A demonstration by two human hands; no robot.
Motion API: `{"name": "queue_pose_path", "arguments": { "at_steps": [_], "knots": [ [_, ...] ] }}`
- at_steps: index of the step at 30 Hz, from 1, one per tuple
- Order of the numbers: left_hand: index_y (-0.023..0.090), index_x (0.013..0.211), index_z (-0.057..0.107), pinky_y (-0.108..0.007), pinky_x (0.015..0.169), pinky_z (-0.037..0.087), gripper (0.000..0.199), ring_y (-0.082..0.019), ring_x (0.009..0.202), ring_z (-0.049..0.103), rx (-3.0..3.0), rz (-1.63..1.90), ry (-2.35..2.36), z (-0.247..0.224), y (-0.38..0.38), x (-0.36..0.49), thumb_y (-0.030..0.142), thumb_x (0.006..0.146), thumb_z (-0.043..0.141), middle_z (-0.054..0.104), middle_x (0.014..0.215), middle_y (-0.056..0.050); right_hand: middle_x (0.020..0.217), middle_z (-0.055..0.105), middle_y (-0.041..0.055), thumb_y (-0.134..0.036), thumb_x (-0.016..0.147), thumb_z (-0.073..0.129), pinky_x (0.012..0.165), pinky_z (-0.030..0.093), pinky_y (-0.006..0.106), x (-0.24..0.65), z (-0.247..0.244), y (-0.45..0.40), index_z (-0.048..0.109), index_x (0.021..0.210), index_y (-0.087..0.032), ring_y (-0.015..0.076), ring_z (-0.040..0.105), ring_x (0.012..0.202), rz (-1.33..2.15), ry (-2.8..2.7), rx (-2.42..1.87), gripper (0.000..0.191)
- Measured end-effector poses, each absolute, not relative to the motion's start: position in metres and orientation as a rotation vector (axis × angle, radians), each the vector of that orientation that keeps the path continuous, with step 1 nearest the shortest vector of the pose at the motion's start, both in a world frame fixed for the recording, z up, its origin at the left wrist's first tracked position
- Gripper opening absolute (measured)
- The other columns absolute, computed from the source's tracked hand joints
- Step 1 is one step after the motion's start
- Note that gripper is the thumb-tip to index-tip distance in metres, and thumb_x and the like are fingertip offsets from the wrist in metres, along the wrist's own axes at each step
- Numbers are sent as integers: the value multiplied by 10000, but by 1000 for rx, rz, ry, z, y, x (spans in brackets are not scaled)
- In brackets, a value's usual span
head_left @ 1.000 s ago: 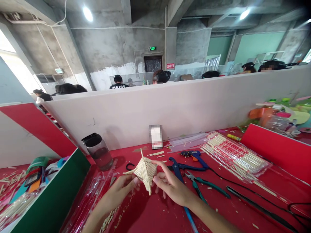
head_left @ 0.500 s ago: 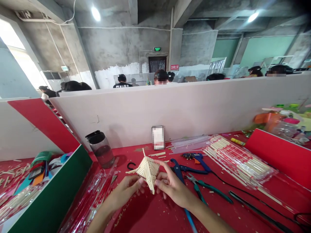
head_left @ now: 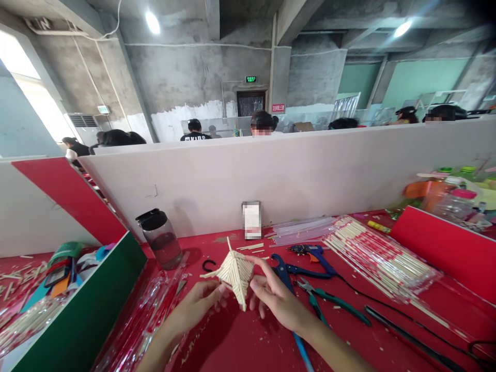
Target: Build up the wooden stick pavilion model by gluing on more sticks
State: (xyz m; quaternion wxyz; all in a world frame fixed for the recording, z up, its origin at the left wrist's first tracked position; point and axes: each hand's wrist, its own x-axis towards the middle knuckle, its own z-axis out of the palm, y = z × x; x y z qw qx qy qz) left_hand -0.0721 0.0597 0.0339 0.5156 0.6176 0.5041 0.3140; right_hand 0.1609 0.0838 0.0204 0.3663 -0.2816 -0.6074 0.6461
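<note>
A pale model built of thin wooden sticks [head_left: 235, 272], pointed at its corners and ribbed in slanting rows, is held above the red table in front of me. My left hand [head_left: 204, 304] pinches its lower left edge between thumb and fingers. At the right side is my right hand [head_left: 273, 295], its index finger stretched along the upper right corner of the model. The right thumb lies close to the lower right edge, and the other fingers curl partly out of sight below. Behind the model are loose short sticks [head_left: 256, 247] and a small black hook-shaped piece [head_left: 209, 265].
To the right lie blue-handled cutters [head_left: 284, 271], a blue glue gun [head_left: 315, 252], green-handled pliers [head_left: 341, 305] and bagged sticks [head_left: 382, 256]. A water bottle [head_left: 160, 240] and a phone [head_left: 252, 220] stand near the white partition [head_left: 217, 181]. A green divider [head_left: 85, 310] borders the left.
The right thumb has lifted slightly up and away from the model's lower right edge. The model and my left hand stay almost where they were.
</note>
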Motion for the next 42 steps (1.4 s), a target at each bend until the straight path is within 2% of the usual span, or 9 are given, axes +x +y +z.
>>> {"name": "queue_pose_path", "arguments": {
  "at_steps": [9, 16, 22, 27, 32, 35, 39, 42],
  "knots": [
    [111, 869, 747, -272, 634, 382, 585, -143, 633, 530, 1358, 723, 1269, 28, 61, -76, 687, 799, 672, 683, 748, -43, 929, 602, 18, -531, 963, 553, 495, 434, 214, 161, 16, 85, 356, 1448, -308, 153, 625, 722, 1600, -1559, -753, 569],
    [129, 978, 760, -301, 753, 475, 594, -212, 821, 638, 1300, 810, 1259, 22, 63, -75, 686, 785, 683, 733, 889, -80, 1026, 573, 39, -410, 966, 551, 503, 454, 210, 161, 13, 83, 414, 1404, -309, 148, 619, 763, 1538, -1579, -772, 470],
    [150, 1017, 771, -327, 767, 509, 569, -235, 793, 646, 1329, 873, 1235, 18, 64, -75, 662, 784, 689, 745, 850, -74, 1032, 569, 35, -315, 973, 539, 526, 457, 218, 160, 12, 80, 401, 1417, -326, 148, 624, 781, 1560, -1595, -752, 466],
    [151, 970, 784, -338, 784, 512, 533, -246, 798, 644, 1363, 857, 1233, 17, 65, -73, 643, 797, 676, 745, 838, -77, 1045, 565, 35, -291, 970, 540, 528, 457, 223, 161, 11, 80, 401, 1414, -331, 147, 619, 778, 1561, -1599, -747, 467],
    [159, 904, 794, -358, 830, 507, 461, -288, 879, 644, 1473, 807, 1190, 27, 62, -63, 595, 791, 698, 754, 851, -93, 1026, 563, 31, -287, 970, 546, 529, 457, 227, 161, 12, 80, 405, 1412, -335, 149, 624, 769, 1558, -1600, -756, 467],
    [147, 943, 782, -367, 849, 504, 453, -306, 928, 642, 1503, 774, 1169, 35, 58, -57, 569, 796, 705, 756, 887, -106, 1018, 563, 27, -281, 968, 545, 535, 461, 231, 161, 12, 80, 402, 1416, -340, 146, 623, 763, 1550, -1607, -764, 474],
    [147, 980, 760, -353, 864, 488, 378, -292, 940, 638, 1568, 762, 1196, 34, 54, -54, 489, 838, 685, 754, 975, -99, 1023, 568, 27, -291, 966, 545, 535, 467, 231, 160, 11, 80, 395, 1419, -341, 144, 623, 761, 1552, -1604, -758, 480],
    [153, 935, 749, -320, 816, 476, 277, -259, 871, 626, 1635, 742, 1274, 28, 53, -53, 403, 866, 651, 745, 916, -71, 1018, 570, 25, -290, 965, 547, 530, 465, 225, 159, 10, 80, 395, 1417, -341, 141, 622, 753, 1547, -1606, -754, 479]
  ]
}}
